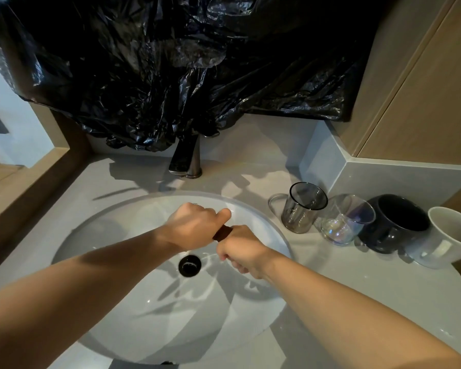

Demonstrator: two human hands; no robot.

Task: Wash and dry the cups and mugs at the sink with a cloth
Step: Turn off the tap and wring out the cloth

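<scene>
Over the white sink (96, 230), my left hand (194, 225) and my right hand (240, 249) both grip a dark brown cloth (222, 233), bunched into a short roll between the two fists. Only a small piece of it shows. On the counter to the right stand a smoky glass mug (304, 209), a clear iridescent glass (343, 222), a black mug (394, 225) and a white mug (447, 238). All of them are upright and apart from my hands.
A dark metal faucet (185, 158) rises behind the basin. The drain (190, 265) sits open at the bottom. Black plastic sheeting (171, 62) covers the wall above. A wooden cabinet (423, 75) stands at the right, grey counter (357, 288) around the basin.
</scene>
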